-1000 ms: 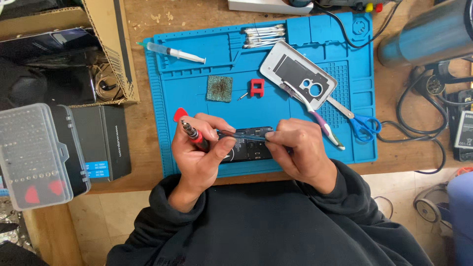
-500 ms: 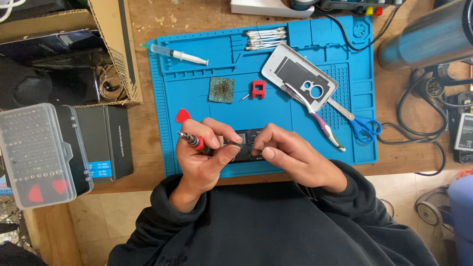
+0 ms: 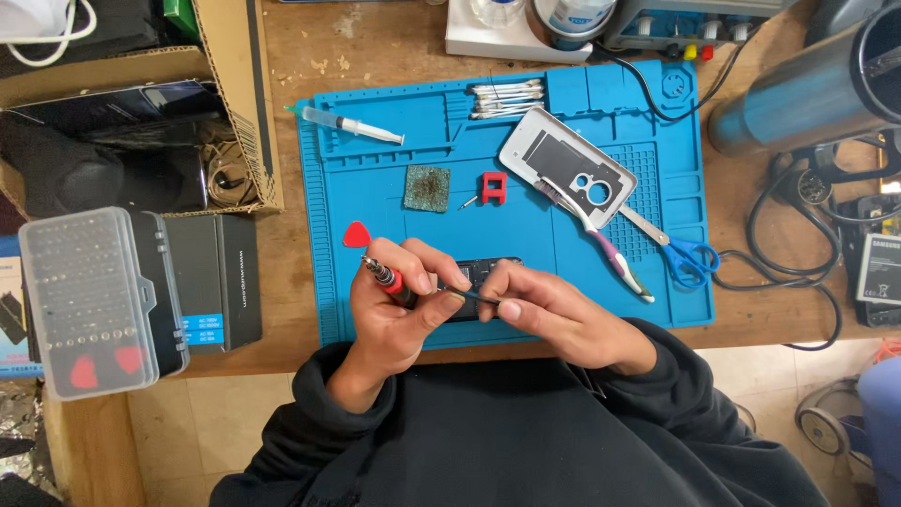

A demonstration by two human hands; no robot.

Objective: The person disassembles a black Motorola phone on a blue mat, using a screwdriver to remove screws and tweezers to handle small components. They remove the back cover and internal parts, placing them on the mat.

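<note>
Left hand (image 3: 394, 314) is gripping a small red-and-black precision screwdriver (image 3: 387, 280), fingers curled tight round the handle, shaft angling toward the right hand. Right hand (image 3: 554, 314) is pinching the thin shaft near its tip with thumb and fingers pressed together, guiding it. Both hands are sitting over a dark phone body (image 3: 483, 277) lying on the blue repair mat (image 3: 657, 160), mostly hidden under the fingers; only its far edge is showing between them.

Change since a second ago: the hands are coming closer together, and the right hand is moving off the phone's side onto the driver shaft. The driver is tilting lower than before. Reads as the tip being set onto a screw or a bit being seated; which one cannot be told, as the tip is covered.

Around them: red triangular pick (image 3: 356, 235) just beyond the left hand. Small green scouring pad (image 3: 427, 188) and red clip-like piece (image 3: 494, 187) farther out past both hands. Grey phone back cover (image 3: 561, 167), a pink-handled tool (image 3: 610, 253) and blue scissors (image 3: 680, 253) beyond the right hand. Syringe (image 3: 347, 124) and cotton swabs (image 3: 507, 98) at the mat's far edge. Clear bit case (image 3: 89, 300) well off to the left of the left hand, on the counter (image 3: 282, 310).
</note>
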